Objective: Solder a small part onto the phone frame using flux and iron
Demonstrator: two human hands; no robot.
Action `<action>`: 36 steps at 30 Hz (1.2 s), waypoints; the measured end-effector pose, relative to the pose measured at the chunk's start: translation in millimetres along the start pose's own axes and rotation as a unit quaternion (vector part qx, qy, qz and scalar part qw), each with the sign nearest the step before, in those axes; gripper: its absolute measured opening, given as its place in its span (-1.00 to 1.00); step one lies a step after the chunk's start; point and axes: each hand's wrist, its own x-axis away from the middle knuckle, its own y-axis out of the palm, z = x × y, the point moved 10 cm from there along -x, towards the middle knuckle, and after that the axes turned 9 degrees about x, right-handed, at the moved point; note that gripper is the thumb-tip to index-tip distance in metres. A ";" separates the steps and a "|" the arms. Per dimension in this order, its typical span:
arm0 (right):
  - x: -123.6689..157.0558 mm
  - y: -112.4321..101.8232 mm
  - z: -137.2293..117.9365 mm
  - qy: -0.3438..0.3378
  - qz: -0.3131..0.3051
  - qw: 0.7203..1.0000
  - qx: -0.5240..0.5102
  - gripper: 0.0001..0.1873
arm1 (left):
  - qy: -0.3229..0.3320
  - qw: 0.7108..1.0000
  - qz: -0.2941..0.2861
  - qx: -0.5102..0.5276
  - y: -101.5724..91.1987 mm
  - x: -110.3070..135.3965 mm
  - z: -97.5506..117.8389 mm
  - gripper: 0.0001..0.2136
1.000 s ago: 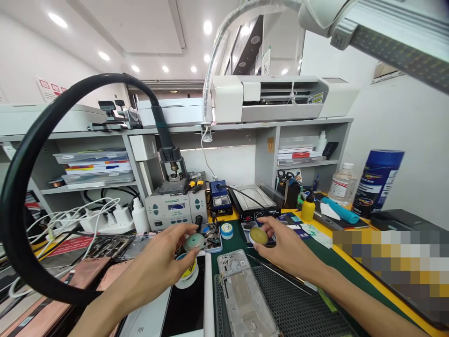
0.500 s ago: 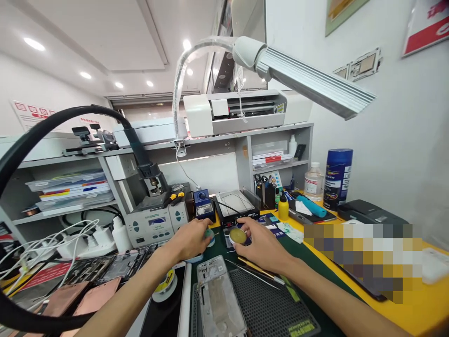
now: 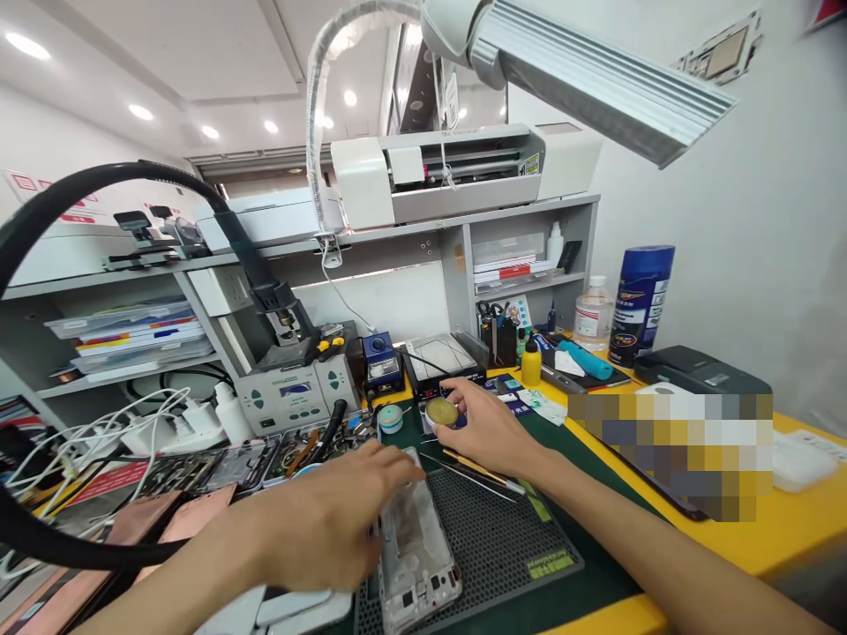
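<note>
While the right hand [image 3: 486, 428] pinches an open round tin of yellow paste [image 3: 442, 411] at the far edge of the dark mat [image 3: 516, 547], thumb and fingers closed on its rim, the left hand [image 3: 331, 525] lies blurred over a bare phone frame [image 3: 423, 551] on the mat's near left side.

Left grip: cannot tell. Fingers look spread across the frame's upper end, but motion smear hides any contact.

Risks, as judged:
- Tin has no lid on, so a tilt could smear paste on fingers or mat.
- Thin metal tools [image 3: 473, 467] lie between the two hands, where a sweeping wrist could knock them.
- Frame sits at the mat's left edge, and a careless push could slide it onto the white devices [image 3: 304, 610] beside it.
</note>
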 end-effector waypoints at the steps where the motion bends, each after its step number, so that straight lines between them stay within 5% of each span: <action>1: -0.3 -0.1 -0.1 0.001 0.000 1.000 0.001 -0.61 | 0.004 1.000 -0.020 -0.023 9.3 2.7 8.8 -0.22; 4: -1.1 -0.6 0.0 0.002 -0.003 1.000 0.004 -0.61 | 0.037 0.994 -0.050 -0.093 35.5 0.0 29.6 -0.04; 8: -0.5 -1.3 1.3 0.005 -0.005 1.000 0.007 -0.61 | 0.108 0.978 -0.070 -0.166 57.3 -7.6 43.3 -0.06; 15: -0.5 -4.2 0.8 0.012 -0.006 1.000 0.005 -0.62 | 0.186 0.944 -0.026 -0.272 49.3 -5.5 55.9 -0.26; 21: -0.8 -5.2 -2.0 0.003 -0.012 1.000 -0.006 -0.62 | 0.223 0.924 0.059 -0.304 42.9 0.9 72.9 -0.76; 30: 5.1 6.0 -13.3 -0.020 -0.046 0.998 -0.036 -0.59 | 0.247 0.901 0.162 -0.317 52.8 12.8 82.5 -0.81; 33: 7.3 11.9 -16.4 -0.033 -0.053 0.997 -0.035 -0.57 | 0.209 0.912 0.197 -0.291 37.4 23.0 71.5 -0.76; 36: 5.8 19.5 -21.7 -0.047 -0.060 0.997 -0.031 -0.56 | 0.133 0.929 0.241 -0.247 -2.8 42.2 41.7 -0.57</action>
